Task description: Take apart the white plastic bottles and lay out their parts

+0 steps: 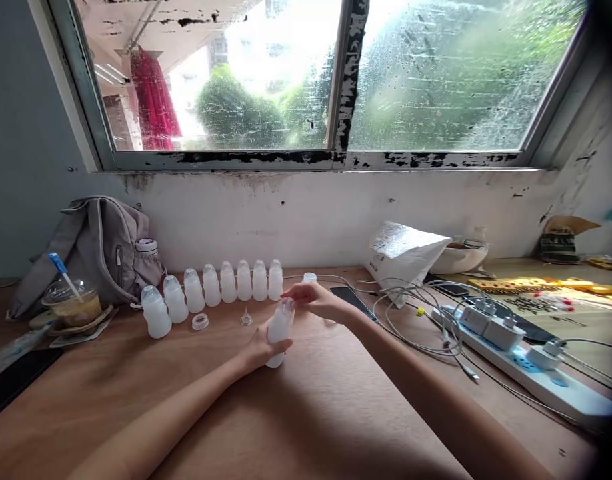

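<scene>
My left hand [261, 344] is wrapped around the body of a frosted white baby bottle [281, 325], which leans slightly just above or on the wooden tabletop. At the bottle's top, the fingers of my right hand [317, 300] close on its clear cap [287, 304]. Behind stands a row of several similar baby bottles [211, 285], upright with clear domed caps. In front of that row lie a white screw ring [200, 321] and a clear silicone nipple [246, 318]. A small white-rimmed piece [309, 277] stands beyond my right hand, partly hidden.
A grey backpack [109, 247] and an iced drink cup [73, 301] stand at left, near a black flat object [21, 380]. On the right are a phone [353, 301], a white pouch [403, 257], tangled cables [411, 333] and a power strip [526, 363] with chargers.
</scene>
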`<state>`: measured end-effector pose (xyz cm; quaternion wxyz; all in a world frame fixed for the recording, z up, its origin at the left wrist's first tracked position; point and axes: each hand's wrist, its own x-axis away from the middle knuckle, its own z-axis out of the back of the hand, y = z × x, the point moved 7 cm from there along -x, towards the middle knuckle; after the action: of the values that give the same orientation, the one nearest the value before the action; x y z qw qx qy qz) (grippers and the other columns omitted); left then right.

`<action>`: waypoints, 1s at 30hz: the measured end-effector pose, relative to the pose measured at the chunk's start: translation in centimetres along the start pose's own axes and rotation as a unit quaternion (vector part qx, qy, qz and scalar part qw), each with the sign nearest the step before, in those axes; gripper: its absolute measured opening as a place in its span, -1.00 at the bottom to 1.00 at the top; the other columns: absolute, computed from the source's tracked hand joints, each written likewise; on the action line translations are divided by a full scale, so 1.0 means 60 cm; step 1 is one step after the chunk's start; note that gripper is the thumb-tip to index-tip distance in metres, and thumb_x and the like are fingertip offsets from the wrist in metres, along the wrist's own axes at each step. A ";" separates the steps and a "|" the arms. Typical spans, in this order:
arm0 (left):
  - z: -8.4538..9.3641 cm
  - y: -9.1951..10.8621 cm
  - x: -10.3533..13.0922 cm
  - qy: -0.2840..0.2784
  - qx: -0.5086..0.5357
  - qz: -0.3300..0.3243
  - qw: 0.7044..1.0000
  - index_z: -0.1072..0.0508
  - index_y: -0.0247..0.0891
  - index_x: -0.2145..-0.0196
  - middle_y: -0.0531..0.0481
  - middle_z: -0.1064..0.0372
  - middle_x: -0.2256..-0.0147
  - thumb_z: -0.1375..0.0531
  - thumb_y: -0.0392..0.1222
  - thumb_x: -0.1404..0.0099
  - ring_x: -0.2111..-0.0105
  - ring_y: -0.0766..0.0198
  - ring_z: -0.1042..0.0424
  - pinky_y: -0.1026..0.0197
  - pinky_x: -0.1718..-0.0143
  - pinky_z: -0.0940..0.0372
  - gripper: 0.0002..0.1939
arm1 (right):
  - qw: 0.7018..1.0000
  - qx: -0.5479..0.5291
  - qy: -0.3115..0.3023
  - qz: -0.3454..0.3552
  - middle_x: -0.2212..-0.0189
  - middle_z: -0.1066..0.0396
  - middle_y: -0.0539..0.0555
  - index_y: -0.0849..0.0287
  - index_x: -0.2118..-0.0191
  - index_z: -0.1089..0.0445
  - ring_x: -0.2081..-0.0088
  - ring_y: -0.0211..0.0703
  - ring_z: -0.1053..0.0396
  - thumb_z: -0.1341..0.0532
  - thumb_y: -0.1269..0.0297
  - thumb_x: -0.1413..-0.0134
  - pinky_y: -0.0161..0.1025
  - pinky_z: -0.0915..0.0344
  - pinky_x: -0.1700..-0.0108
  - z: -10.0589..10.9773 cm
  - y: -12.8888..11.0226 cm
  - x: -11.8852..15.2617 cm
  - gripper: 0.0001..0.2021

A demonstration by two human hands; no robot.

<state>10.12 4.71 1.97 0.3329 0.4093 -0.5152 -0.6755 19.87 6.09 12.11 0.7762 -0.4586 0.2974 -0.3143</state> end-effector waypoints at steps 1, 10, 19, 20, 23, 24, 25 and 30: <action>0.000 0.001 0.000 0.001 0.000 -0.005 1.000 -0.19 -0.30 0.24 0.08 -0.23 0.52 -0.21 -0.09 0.00 0.58 0.36 -0.25 0.28 0.57 -0.17 -0.60 | 1.000 0.004 -0.004 -0.004 0.24 -0.41 0.10 0.21 0.22 -0.38 0.17 -0.08 -0.33 -0.20 0.28 0.16 -0.19 -0.27 0.16 0.000 -0.002 -0.001 -0.71; -0.009 0.024 0.002 -0.009 -0.125 -0.059 0.990 -0.23 -0.30 0.27 0.05 -0.21 0.44 -0.21 -0.16 0.03 0.47 0.35 -0.19 0.30 0.47 -0.13 -0.65 | 0.981 0.149 -0.050 -0.111 0.50 -0.40 0.02 0.25 0.46 -0.44 0.45 -0.25 -0.29 -0.18 0.18 0.17 -0.38 -0.19 0.45 0.006 -0.021 -0.014 -0.77; -0.013 0.017 0.001 0.004 -0.167 -0.023 0.986 -0.26 -0.31 0.30 0.05 -0.24 0.45 -0.19 -0.16 0.03 0.47 0.34 -0.19 0.30 0.50 -0.10 -0.68 | 0.974 0.158 -0.082 -0.141 0.57 -0.31 0.04 0.23 0.58 -0.37 0.49 -0.23 -0.18 -0.09 -0.07 0.09 -0.33 -0.08 0.48 -0.051 0.005 -0.033 -0.58; -0.012 0.016 0.001 0.006 -0.181 -0.015 0.983 -0.26 -0.31 0.31 0.05 -0.25 0.45 -0.20 -0.15 0.04 0.47 0.33 -0.19 0.30 0.50 -0.10 -0.68 | 0.971 0.165 -0.087 -0.151 0.56 -0.31 0.03 0.23 0.59 -0.36 0.49 -0.22 -0.17 -0.12 -0.05 0.12 -0.33 -0.07 0.48 -0.052 0.005 -0.031 -0.61; -0.009 0.008 0.003 0.019 -0.218 0.020 0.976 -0.29 -0.31 0.37 0.05 -0.27 0.46 -0.22 -0.09 0.07 0.48 0.31 -0.22 0.30 0.52 -0.10 -0.68 | 0.965 0.186 -0.077 -0.166 0.59 -0.25 0.01 0.22 0.63 -0.28 0.49 -0.24 -0.13 -0.16 0.04 0.14 -0.34 -0.02 0.50 -0.047 0.002 -0.025 -0.67; -0.008 0.008 0.003 0.022 -0.221 0.025 0.975 -0.30 -0.30 0.37 0.04 -0.28 0.46 -0.22 -0.08 0.08 0.47 0.29 -0.23 0.29 0.51 -0.11 -0.67 | 0.964 0.190 -0.072 -0.169 0.60 -0.22 0.00 0.23 0.64 -0.26 0.50 -0.25 -0.11 -0.17 0.07 0.14 -0.34 -0.01 0.51 -0.046 0.002 -0.023 -0.69; -0.009 0.008 0.004 0.023 -0.220 0.024 0.975 -0.30 -0.30 0.35 0.03 -0.29 0.44 -0.23 -0.08 0.09 0.45 0.27 -0.25 0.29 0.50 -0.13 -0.65 | 0.964 0.192 -0.069 -0.173 0.62 -0.20 -0.01 0.23 0.64 -0.24 0.51 -0.27 -0.09 -0.17 0.11 0.14 -0.35 0.00 0.52 -0.045 0.003 -0.021 -0.71; -0.013 0.019 0.006 0.017 -0.215 0.016 0.976 -0.30 -0.27 0.21 0.01 -0.33 0.32 -0.23 -0.09 0.10 0.35 0.21 -0.29 0.25 0.39 -0.19 -0.55 | 0.959 0.201 -0.064 -0.187 0.65 -0.14 -0.03 0.23 0.64 -0.23 0.56 -0.30 -0.06 -0.14 0.16 0.12 -0.34 0.02 0.55 -0.047 0.015 -0.019 -0.73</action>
<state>10.71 3.79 2.87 0.4325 0.3317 -0.3582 -0.7580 17.24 5.83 10.38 0.7974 -0.3597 0.0865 -0.4767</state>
